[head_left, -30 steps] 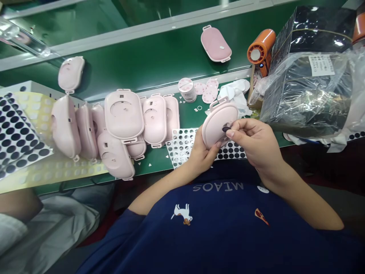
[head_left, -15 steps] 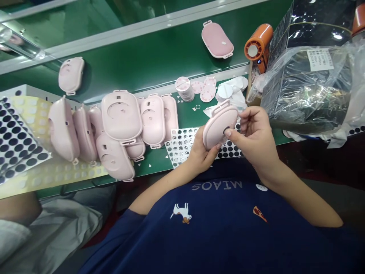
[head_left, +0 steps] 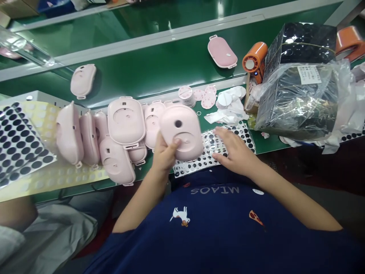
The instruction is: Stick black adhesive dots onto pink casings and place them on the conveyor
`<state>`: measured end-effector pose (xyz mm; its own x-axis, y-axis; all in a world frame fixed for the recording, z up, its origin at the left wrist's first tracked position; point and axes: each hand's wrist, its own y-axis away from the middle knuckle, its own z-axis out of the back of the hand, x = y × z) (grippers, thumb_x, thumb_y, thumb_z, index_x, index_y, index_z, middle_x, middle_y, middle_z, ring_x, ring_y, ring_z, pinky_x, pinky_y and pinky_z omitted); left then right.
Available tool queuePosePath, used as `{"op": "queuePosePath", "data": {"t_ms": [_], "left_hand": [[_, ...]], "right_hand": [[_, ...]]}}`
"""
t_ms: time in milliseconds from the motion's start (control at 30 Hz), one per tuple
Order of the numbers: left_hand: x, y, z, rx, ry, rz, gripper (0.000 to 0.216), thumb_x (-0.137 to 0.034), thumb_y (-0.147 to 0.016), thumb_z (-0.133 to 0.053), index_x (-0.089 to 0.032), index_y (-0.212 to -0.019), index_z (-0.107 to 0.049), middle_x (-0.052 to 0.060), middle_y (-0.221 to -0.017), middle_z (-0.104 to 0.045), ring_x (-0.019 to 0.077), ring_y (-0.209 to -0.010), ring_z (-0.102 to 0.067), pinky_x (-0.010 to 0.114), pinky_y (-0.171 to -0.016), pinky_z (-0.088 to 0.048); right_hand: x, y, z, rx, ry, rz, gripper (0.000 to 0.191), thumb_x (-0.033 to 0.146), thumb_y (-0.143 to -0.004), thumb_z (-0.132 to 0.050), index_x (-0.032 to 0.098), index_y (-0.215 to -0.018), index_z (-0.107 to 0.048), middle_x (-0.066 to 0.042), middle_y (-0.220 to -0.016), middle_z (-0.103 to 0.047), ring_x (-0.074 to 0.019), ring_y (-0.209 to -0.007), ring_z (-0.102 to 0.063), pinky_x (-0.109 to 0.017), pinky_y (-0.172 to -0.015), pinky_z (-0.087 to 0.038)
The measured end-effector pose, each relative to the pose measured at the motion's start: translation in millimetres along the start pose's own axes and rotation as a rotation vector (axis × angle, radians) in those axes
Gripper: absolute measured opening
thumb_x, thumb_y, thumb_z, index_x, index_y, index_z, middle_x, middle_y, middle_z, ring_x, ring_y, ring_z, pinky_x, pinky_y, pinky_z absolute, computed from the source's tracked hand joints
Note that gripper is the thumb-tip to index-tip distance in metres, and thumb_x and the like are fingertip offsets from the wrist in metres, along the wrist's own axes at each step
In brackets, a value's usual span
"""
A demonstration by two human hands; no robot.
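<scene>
My left hand (head_left: 165, 154) grips a pink oval plastic case (head_left: 189, 123) by its left edge, thumb on its face. A black round dot (head_left: 178, 123) sits on the case above a shallow round recess. My right hand (head_left: 235, 152) is over a sheet of black round stickers (head_left: 212, 148), fingers and thumb spread apart, with nothing visible between them. Left of the held case, several similar pink cases (head_left: 127, 121) are piled up, some standing on edge and some leaning.
At the right stands a plastic-wrapped black stack (head_left: 302, 102) beside an orange handheld fan (head_left: 255, 61). Round printed stickers (head_left: 208, 97) and crumpled white backing paper (head_left: 230, 114) lie behind the sheet. Another pink case (head_left: 222, 52) is farther back. A neighbouring person's arm (head_left: 18, 215) shows lower left.
The held case has moved left and turned its face up, now in my left hand alone. My right hand has let go of it and lowered to the sticker sheet. The view has shifted slightly.
</scene>
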<state>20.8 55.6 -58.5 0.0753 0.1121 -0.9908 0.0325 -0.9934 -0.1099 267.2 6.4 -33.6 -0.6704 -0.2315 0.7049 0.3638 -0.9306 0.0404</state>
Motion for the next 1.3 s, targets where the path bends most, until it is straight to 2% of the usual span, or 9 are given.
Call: {"op": "queuePosePath", "data": {"t_ms": [67, 167, 267, 467, 633, 800, 967, 1100, 1300], "left_hand": [[-5.6, -4.4, 9.6, -0.126, 0.074, 0.002, 0.065, -0.051, -0.069, -0.086, -0.025, -0.124, -0.063, 0.004, -0.105, -0.074, 0.0197, -0.093, -0.070, 0.030, -0.086, -0.057], [-18.4, -8.4, 16.3, -0.185, 0.139, 0.022, 0.065, -0.043, -0.065, -0.088, -0.027, -0.123, -0.065, 0.004, -0.109, -0.075, 0.0211, -0.095, -0.070, 0.032, -0.086, -0.059], [-28.3, -9.8, 12.8, -0.186, 0.190, 0.074, 0.063, -0.039, -0.065, -0.085, -0.029, -0.124, -0.064, 0.004, -0.113, -0.075, 0.0252, -0.104, -0.070, 0.037, -0.093, -0.058], [-27.3, -7.6, -15.2, -0.071, 0.289, 0.227, 0.074, -0.031, -0.064, -0.073, -0.025, -0.136, -0.057, 0.007, -0.128, -0.071, 0.0312, -0.121, -0.065, 0.043, -0.105, -0.054], [-13.2, 1.1, -16.9, -0.001, 0.255, 0.226, 0.076, -0.030, -0.067, -0.074, -0.025, -0.140, -0.052, 0.009, -0.133, -0.068, 0.0309, -0.127, -0.061, 0.044, -0.110, -0.050], [-2.5, 9.2, 10.3, -0.049, 0.255, 0.421, 0.072, -0.034, -0.064, -0.080, -0.020, -0.131, -0.058, 0.009, -0.119, -0.072, 0.0302, -0.110, -0.069, 0.045, -0.101, -0.055], [-2.2, 13.1, 2.2, -0.002, 0.283, 0.448, 0.075, -0.037, -0.065, -0.079, -0.019, -0.134, -0.055, 0.011, -0.118, -0.074, 0.0310, -0.111, -0.069, 0.045, -0.100, -0.055], [-7.0, 13.9, -15.0, -0.004, 0.315, 0.387, 0.079, -0.036, -0.067, -0.077, -0.020, -0.140, -0.052, 0.011, -0.124, -0.072, 0.0318, -0.121, -0.065, 0.045, -0.107, -0.051], [-13.4, 13.5, -11.4, -0.012, 0.349, 0.436, 0.080, -0.033, -0.066, -0.077, -0.021, -0.140, -0.052, 0.012, -0.131, -0.069, 0.0349, -0.128, -0.061, 0.051, -0.113, -0.046]], "right_hand": [[-2.9, 4.9, -6.1, 0.164, 0.282, -0.033, 0.056, 0.043, -0.096, -0.061, 0.025, -0.147, -0.049, -0.013, -0.164, -0.039, -0.0363, -0.155, -0.028, -0.065, -0.125, -0.016], [-3.2, 6.2, -11.4, 0.293, 0.428, -0.043, 0.059, 0.042, -0.093, -0.067, 0.023, -0.147, -0.052, -0.012, -0.167, -0.033, -0.0378, -0.157, -0.022, -0.066, -0.125, -0.017], [-0.4, -6.2, 1.1, 0.221, 0.384, -0.065, 0.050, 0.042, -0.097, -0.060, 0.025, -0.143, -0.056, -0.010, -0.162, -0.043, -0.0344, -0.150, -0.036, -0.063, -0.122, -0.027], [12.6, -62.2, 39.3, -0.158, 0.438, -0.153, 0.038, 0.021, -0.096, -0.050, 0.013, -0.131, -0.064, -0.016, -0.141, -0.062, -0.0335, -0.127, -0.058, -0.050, -0.107, -0.046], [18.8, -73.7, 27.9, -0.012, 0.484, -0.151, 0.037, 0.018, -0.094, -0.055, 0.016, -0.128, -0.068, -0.015, -0.145, -0.059, -0.0343, -0.126, -0.059, -0.052, -0.104, -0.049], [1.0, -66.3, 13.1, -0.079, 0.419, -0.122, 0.045, 0.009, -0.097, -0.041, 0.015, -0.133, -0.066, -0.011, -0.144, -0.062, -0.0270, -0.132, -0.057, -0.043, -0.113, -0.043], [-9.1, -118.7, 2.8, -0.125, 0.597, -0.072, 0.048, 0.012, -0.101, -0.033, 0.012, -0.142, -0.058, -0.017, -0.149, -0.057, -0.0292, -0.133, -0.052, -0.043, -0.109, -0.042], [-3.9, -160.9, -1.7, -0.070, 0.735, -0.157, 0.048, 0.008, -0.097, -0.029, 0.004, -0.128, -0.065, -0.027, -0.128, -0.066, -0.0341, -0.119, -0.058, -0.044, -0.096, -0.044], [-1.6, -172.2, 8.0, -0.038, 0.786, -0.200, 0.043, 0.006, -0.093, -0.033, 0.005, -0.117, -0.069, -0.027, -0.113, -0.069, -0.0337, -0.104, -0.066, -0.038, -0.079, -0.046]]}}
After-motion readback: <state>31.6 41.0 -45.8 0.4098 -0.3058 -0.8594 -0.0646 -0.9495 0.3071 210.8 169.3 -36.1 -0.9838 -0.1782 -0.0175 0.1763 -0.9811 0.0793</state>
